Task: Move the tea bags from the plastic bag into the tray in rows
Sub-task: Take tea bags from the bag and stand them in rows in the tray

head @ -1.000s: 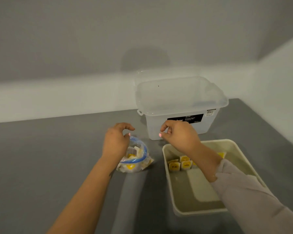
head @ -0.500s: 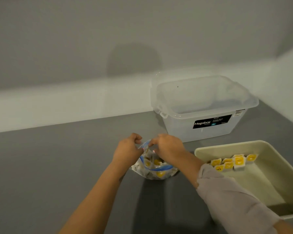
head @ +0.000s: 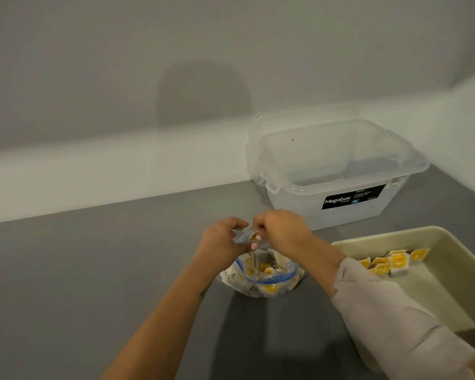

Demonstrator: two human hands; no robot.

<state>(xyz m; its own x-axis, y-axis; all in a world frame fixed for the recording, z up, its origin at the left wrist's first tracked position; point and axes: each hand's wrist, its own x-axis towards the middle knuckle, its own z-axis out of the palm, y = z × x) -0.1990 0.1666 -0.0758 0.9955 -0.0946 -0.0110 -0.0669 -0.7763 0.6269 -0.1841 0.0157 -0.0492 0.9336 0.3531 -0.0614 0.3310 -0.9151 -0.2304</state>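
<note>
A clear plastic bag with a blue zip rim lies on the grey table, holding several yellow-and-white tea bags. My left hand pinches the bag's raised rim at its left side. My right hand is just above the opening, its fingers curled round a tea bag lifted out of the bag. The cream tray stands to the right, with several tea bags standing in rows at its far end. My right sleeve covers part of the tray's near left side.
A clear Megabox storage bin with its lid on stands behind the tray, against the white wall ledge. Bare grey table stretches to the left of the bag.
My right hand left the tray, reached into the bag and now lifts a tea bag at its mouth. My left hand stayed on the bag's rim. The view swung left.
</note>
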